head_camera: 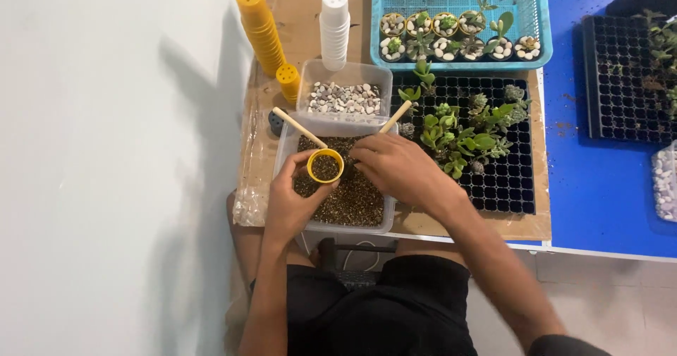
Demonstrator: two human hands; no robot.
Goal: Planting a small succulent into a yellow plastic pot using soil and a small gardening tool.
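**Above: two hands at a tub of gritty soil, near edge of the desk**

Left hand [293, 197] has its fingers wrapped around a small yellow pot [325, 166], part-filled with dark grit and held over the clear soil tub [338, 218] at the desk's near edge. Right hand [398, 169] lies just beside the pot, fingers curled down toward the soil; whether they pinch anything cannot be told. Two wooden sticks [300, 127] lean out of the tub's far side, one on either side of the hands. Directly behind stands a clear box of pale pebbles [344, 99]. Toward the far left corner rise a leaning stack of yellow pots [261, 28] and a stack of white pots [334, 25]. Right of the tub, a black seedling tray [508, 180] carries green succulents [458, 130], close to the right wrist. Along the far edge sits a blue basket [536, 17] holding potted plants topped with white stones. A second black tray [624, 81] lies well apart at the right.
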